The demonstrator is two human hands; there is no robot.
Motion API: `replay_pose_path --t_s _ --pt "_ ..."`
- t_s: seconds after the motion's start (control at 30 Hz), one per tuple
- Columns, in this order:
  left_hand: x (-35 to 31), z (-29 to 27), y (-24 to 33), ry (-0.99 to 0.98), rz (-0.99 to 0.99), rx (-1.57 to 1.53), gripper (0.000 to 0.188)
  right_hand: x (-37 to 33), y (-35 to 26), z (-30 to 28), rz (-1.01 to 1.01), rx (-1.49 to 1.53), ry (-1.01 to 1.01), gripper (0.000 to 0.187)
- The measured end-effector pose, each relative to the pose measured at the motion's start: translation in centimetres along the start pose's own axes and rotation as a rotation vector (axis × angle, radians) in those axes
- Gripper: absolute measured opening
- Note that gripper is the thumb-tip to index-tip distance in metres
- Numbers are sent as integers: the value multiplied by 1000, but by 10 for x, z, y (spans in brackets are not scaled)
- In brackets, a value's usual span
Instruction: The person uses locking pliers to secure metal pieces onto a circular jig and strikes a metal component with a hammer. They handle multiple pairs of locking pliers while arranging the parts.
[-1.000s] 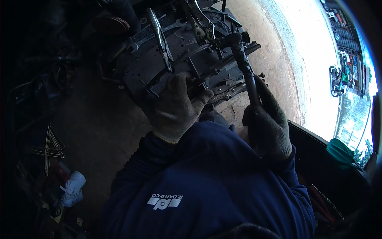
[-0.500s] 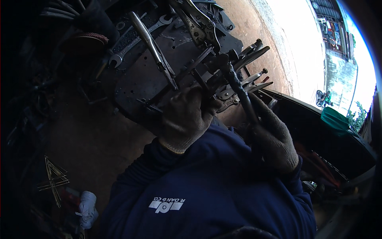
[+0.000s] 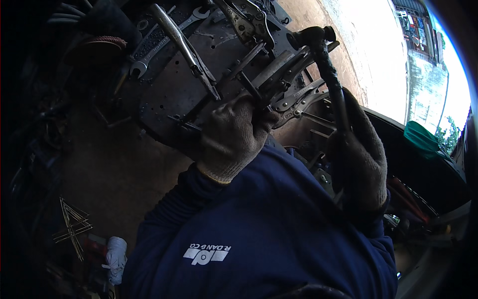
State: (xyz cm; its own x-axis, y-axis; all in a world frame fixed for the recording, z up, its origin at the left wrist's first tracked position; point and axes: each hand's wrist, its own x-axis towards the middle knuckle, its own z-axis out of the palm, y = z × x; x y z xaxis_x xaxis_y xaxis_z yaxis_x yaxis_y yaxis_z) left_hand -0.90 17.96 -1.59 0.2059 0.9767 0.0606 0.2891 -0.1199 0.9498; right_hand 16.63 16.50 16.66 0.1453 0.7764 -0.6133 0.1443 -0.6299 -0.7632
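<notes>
My right hand (image 3: 362,157), in a grey knit glove, is closed round the handle of a hammer (image 3: 329,70). The hammer's dark head is raised to the right of the clamped work. My left hand (image 3: 233,135), gloved too, is closed low against the dark metal bars (image 3: 244,64) at the near edge of the steel table (image 3: 167,92). Its fingertips are hidden, so what it grips does not show. Locking pliers (image 3: 298,102) clamp on just right of my left hand, and another pair (image 3: 246,25) stands farther back. Beyond the left hand leans a tool with a knurled, shiny handle (image 3: 174,36).
A double-ended spanner (image 3: 162,46) lies at the table's far left, close to a reddish round disc (image 3: 97,47). On the lower left floor are thin brassy rods (image 3: 72,226) and a white bundle (image 3: 116,259). A green cloth (image 3: 423,139) hangs over a dark edge at right.
My right hand has lifted the hammer up and to the right, away from the clamped bars. My left hand stays at the same spot on the work. The view has shifted slightly.
</notes>
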Motion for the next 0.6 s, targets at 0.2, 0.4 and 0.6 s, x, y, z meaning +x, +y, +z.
replay_pose_path --t_s 0.2,0.4,0.6 --pt "-1 4 -1 -24 -28 9 28 0 -1 2 136 -132 -136 64" --pt "-3 6 -4 32 25 -27 32 2 -1 1 47 -41 -62 64" --pt "-2 3 0 8 -5 11 33 3 0 -4 132 -95 -160 66"
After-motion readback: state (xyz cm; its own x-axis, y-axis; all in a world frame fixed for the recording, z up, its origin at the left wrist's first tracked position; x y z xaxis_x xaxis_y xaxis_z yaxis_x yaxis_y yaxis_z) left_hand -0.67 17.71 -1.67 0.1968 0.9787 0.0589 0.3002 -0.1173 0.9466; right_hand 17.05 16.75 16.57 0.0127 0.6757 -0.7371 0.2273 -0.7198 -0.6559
